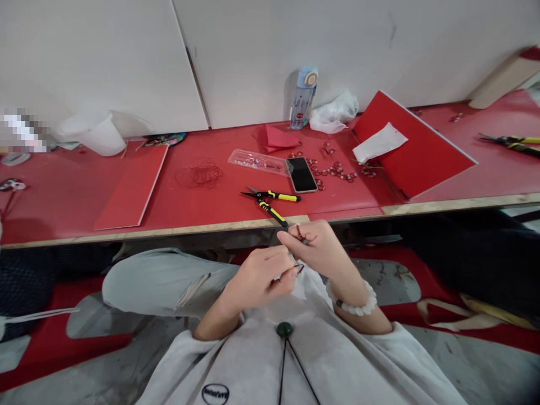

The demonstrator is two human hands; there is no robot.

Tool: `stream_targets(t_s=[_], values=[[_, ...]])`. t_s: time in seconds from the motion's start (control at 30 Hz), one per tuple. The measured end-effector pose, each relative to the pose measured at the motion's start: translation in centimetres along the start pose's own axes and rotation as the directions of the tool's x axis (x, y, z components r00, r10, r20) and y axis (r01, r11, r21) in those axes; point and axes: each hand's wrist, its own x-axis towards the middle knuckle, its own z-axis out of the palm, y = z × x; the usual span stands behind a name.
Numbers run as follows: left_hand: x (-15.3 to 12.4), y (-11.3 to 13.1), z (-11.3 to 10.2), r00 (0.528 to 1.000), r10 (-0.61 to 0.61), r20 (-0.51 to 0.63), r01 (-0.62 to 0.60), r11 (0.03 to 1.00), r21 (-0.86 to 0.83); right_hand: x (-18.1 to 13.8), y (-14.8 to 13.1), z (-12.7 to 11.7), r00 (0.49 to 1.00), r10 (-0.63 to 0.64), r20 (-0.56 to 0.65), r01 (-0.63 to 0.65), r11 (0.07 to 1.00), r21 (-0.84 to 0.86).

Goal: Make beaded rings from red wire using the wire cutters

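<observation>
My left hand (264,275) is closed in front of my chest, with a short bit of dark red cord (300,269) showing at its thumb and fingertips. Just above and to the right, my right hand (318,247) is closed too, thumb pressed to the fingers, with thin red cord (300,233) across them. The two hands nearly touch; what lies inside the fingers is mostly hidden. A white bead bracelet (358,306) circles my right wrist. Beyond my hands, yellow-and-black pliers (270,198) rest with spread handles at the table's front edge.
On the red table (202,208) lie a phone (301,174), a clear plastic tray (257,161), a tangle of red cord (199,174) and several small corded rings (337,171). A bottle (304,98), a leaning red board (422,152) and a white tub (97,135) stand farther back. Other pliers (514,143) lie right.
</observation>
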Motion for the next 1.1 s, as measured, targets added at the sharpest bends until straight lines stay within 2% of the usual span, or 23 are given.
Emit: stream_targets(t_s=[0.17,0.2,0.27,0.3,0.37,0.43,0.53,0.6,0.67,0.73,0.83,0.97,1.1], values=[[-0.4,-0.2,0.1,0.994,0.013,-0.104,-0.014,1.0,-0.002,-0.1,0.2,0.2,0.994,0.08,0.076,-0.078,0.997,-0.023],[-0.5,-0.2,0.1,0.993,0.012,-0.121,-0.015,1.0,-0.023,-0.3,0.4,0.4,0.998,0.045,0.048,-0.046,0.999,0.012],[-0.6,-0.4,0.0,0.989,0.0,-0.15,-0.012,0.997,-0.076,-0.7,0.8,0.7,0.99,-0.105,-0.091,0.115,0.986,0.121],[-0.7,-0.6,-0.1,0.986,-0.008,-0.165,-0.009,0.995,-0.101,-0.9,1.1,0.9,0.963,-0.195,-0.188,0.228,0.958,0.175],[-0.7,-0.7,-0.2,0.98,-0.038,-0.198,0.01,0.99,-0.142,-1.6,1.7,1.1,0.876,-0.329,-0.353,0.42,0.879,0.224],[-0.7,-0.8,-0.3,0.974,-0.075,-0.213,0.037,0.983,-0.177,-2.2,2.1,1.1,0.812,-0.41,-0.416,0.511,0.844,0.164],[-0.5,-0.5,-0.5,0.975,-0.117,-0.191,0.068,0.968,-0.242,-2.6,2.1,0.7,0.743,-0.544,-0.39,0.565,0.822,-0.069],[-0.4,-0.3,-0.6,0.979,-0.134,-0.156,0.086,0.956,-0.281,-2.4,1.7,0.3,0.698,-0.63,-0.341,0.599,0.774,-0.204],[-0.2,0.0,-0.7,0.981,-0.149,-0.125,0.103,0.943,-0.316,-2.1,1.4,0.1,0.673,-0.681,-0.288,0.634,0.732,-0.249],[-0.1,0.2,-0.9,0.98,-0.168,-0.103,0.123,0.929,-0.349,-1.7,1.1,-0.1,0.679,-0.696,-0.232,0.666,0.718,-0.203],[0.1,0.3,-1.1,0.975,-0.208,-0.081,0.163,0.912,-0.377,-1.4,0.7,-0.4,0.739,-0.654,-0.162,0.65,0.755,-0.08],[0.5,0.6,-1.8,0.974,-0.224,-0.021,0.206,0.927,-0.315,-1.7,-0.2,-0.9,0.842,-0.528,-0.11,0.53,0.848,-0.019],[0.7,0.9,-2.5,0.979,-0.2,0.039,0.204,0.953,-0.226,-1.8,-1.1,-1.6,0.908,-0.416,-0.045,0.417,0.908,0.032]])
